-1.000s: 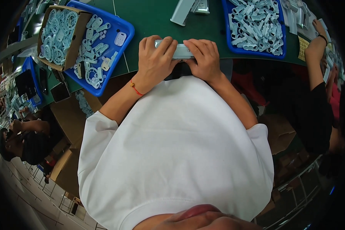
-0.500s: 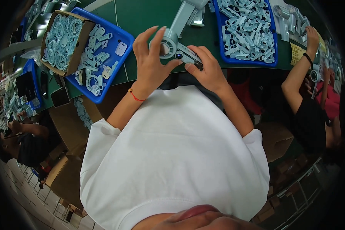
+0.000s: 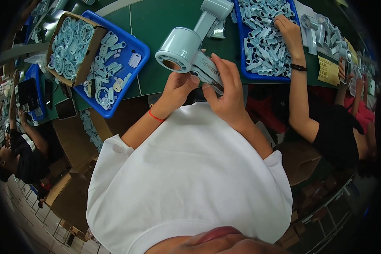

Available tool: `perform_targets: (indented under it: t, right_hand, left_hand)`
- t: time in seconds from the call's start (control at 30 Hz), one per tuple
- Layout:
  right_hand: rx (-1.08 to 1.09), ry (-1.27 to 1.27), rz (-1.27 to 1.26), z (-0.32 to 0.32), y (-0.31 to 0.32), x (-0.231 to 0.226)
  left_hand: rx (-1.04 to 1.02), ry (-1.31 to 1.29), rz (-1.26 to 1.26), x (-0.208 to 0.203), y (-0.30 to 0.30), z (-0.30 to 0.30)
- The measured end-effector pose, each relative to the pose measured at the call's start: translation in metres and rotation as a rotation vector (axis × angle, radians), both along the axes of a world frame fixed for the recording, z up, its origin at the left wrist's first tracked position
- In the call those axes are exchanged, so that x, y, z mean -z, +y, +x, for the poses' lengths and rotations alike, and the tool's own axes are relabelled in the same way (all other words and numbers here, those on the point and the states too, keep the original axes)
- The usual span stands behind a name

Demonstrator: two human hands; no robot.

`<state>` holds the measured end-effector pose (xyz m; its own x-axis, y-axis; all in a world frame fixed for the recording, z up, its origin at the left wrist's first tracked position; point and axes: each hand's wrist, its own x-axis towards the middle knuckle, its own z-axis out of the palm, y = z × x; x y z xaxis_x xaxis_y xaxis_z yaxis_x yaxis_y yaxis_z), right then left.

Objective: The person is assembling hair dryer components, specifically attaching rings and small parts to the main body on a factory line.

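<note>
Between my hands, above the near edge of the green table, is a light-blue handheld fan (image 3: 180,44) with a fat round head and a slim handle. The head points up and to the left; its end opening shows a brown inside. My left hand (image 3: 177,91) grips it from below, thumb by the joint of head and handle, other fingers mostly hidden. On the right, my right hand (image 3: 227,86) closes around the handle, fingers along its far side. Just behind lies a second light-blue fan body (image 3: 216,8), partly covered by the held one.
A blue tray (image 3: 144,51) at left holds small light-blue parts and a cardboard box (image 3: 89,57) of ring-shaped pieces. Another blue tray (image 3: 242,51) at right is heaped with clips; a co-worker's hand (image 3: 288,31) reaches into it. A yellow note (image 3: 328,71) lies farther right.
The fan has turned so its round head now stands up toward the left. My left hand has moved down from the head to underneath. The co-worker's hand has moved left into the tray.
</note>
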<state>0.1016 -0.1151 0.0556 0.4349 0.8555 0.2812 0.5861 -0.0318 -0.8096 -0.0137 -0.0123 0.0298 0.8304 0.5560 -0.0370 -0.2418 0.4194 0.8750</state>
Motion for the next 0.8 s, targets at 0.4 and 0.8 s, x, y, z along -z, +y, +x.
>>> perform_targets:
  t: [0.4, 0.8]
  right_hand:
    - [-0.07, 0.114, -0.04, -0.02, 0.0, 0.001]
    - [-0.191, 1.334, 0.011, -0.01, 0.008, 0.025]
  left_hand:
    - [0.13, -0.112, -0.341, -0.001, 0.009, 0.002]
    - [-0.116, 0.44, 0.552, -0.041, 0.013, 0.021]
